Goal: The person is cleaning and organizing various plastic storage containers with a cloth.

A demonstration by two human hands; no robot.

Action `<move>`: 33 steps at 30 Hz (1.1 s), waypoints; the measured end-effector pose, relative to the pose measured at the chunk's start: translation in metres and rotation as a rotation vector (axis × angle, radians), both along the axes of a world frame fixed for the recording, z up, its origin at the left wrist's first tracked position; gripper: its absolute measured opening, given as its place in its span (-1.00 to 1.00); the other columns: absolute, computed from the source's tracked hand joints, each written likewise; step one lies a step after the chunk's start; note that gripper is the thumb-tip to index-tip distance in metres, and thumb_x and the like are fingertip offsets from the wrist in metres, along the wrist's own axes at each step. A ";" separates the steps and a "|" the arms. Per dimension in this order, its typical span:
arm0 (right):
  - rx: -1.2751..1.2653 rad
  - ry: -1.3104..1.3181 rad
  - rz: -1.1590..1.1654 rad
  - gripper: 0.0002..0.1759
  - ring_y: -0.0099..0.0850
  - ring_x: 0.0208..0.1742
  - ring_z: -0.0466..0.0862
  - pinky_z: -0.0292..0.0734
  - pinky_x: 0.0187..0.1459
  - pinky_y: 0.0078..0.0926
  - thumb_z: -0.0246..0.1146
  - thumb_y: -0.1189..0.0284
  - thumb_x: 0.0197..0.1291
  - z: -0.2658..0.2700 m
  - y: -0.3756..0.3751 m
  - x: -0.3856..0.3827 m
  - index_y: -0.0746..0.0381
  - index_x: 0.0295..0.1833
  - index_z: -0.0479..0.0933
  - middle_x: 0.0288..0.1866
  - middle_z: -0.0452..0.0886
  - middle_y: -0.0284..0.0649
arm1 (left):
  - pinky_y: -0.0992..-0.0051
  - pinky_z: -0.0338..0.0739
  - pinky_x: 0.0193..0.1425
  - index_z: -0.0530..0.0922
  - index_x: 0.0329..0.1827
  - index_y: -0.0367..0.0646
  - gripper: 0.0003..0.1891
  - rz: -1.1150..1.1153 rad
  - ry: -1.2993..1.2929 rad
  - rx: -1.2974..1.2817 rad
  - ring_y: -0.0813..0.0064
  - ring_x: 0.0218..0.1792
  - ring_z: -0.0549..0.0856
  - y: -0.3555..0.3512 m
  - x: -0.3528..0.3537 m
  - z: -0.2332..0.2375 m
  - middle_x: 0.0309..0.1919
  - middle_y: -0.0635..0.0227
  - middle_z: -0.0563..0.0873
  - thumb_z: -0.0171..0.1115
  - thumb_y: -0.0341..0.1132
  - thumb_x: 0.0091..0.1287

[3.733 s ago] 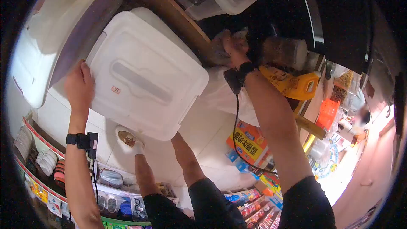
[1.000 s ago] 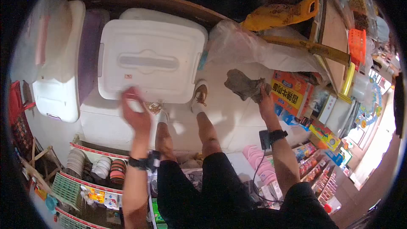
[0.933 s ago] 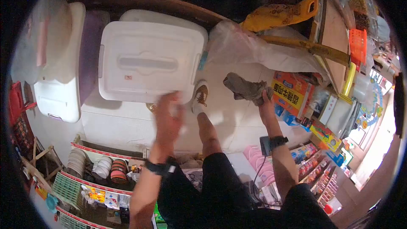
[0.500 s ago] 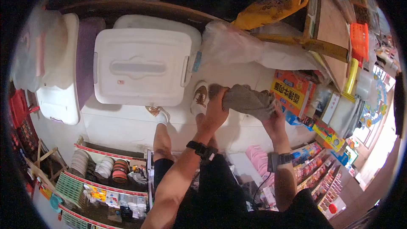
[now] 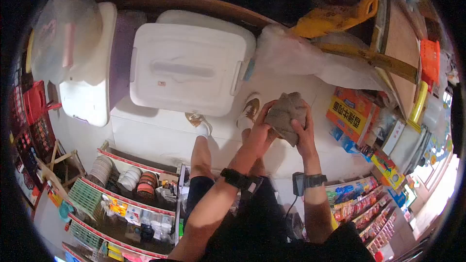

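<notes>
A grey-brown cloth [image 5: 286,112] is bunched into a compact folded bundle above the tiled floor, in front of my legs. Gripping its left side is my left hand [image 5: 262,130], fingers partly hidden behind the fabric. My right hand [image 5: 306,135] is wrapped round the right side, its thumb pressed on the front of the cloth. Both hands are close together, with the cloth between them. Dark straps with small devices are on both wrists.
A large white lidded storage box [image 5: 189,68] stands ahead on the floor. Left of it is another white-lidded box [image 5: 87,99]. Shelves of goods [image 5: 131,179] rise at lower left, packet racks [image 5: 359,208] at lower right. An orange carton [image 5: 352,111] sits to the right.
The cloth was stretched lengthwise between my hands; now it is gathered into a shorter bundle. My right hand has come in toward my left. The view has shifted, moving the surroundings rightward.
</notes>
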State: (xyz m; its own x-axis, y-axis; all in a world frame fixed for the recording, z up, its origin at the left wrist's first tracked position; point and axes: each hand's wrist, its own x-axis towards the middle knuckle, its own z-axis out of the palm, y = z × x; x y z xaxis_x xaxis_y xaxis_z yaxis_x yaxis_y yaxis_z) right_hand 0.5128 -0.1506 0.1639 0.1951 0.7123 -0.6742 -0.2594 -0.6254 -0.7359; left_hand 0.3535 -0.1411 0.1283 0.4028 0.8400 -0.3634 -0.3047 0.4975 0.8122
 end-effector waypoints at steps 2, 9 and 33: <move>0.080 -0.303 0.109 -0.39 -0.30 0.26 0.55 0.48 0.27 -0.33 0.41 0.50 0.20 -0.018 0.006 -0.014 0.24 0.35 0.38 0.26 0.54 -0.17 | 0.40 0.54 0.30 0.17 0.58 -0.05 -0.33 0.272 -0.527 -0.873 0.44 0.31 0.50 0.004 -0.018 0.006 0.39 0.27 0.42 0.00 -0.61 0.38; 0.207 -0.613 0.234 -0.51 -0.26 0.20 0.61 0.50 0.22 -0.36 0.43 0.52 0.14 -0.001 0.112 -0.077 0.30 0.20 0.51 0.14 0.63 -0.07 | 0.47 0.59 -0.05 0.55 0.00 -0.25 -0.86 0.208 0.181 -0.036 0.48 -0.16 0.63 0.002 -0.152 -0.012 -0.15 0.31 0.64 0.04 -0.50 0.49; 0.801 -1.027 1.463 -0.55 0.02 0.27 0.41 0.46 0.26 -0.02 0.34 0.46 -0.04 -0.061 0.092 -0.260 -0.06 0.05 0.70 0.34 0.43 -0.17 | 0.42 0.37 0.38 0.58 0.34 -0.24 -0.60 0.548 0.793 -0.060 0.41 0.20 0.61 0.069 -0.347 -0.073 0.12 0.14 0.74 -0.02 -0.25 0.59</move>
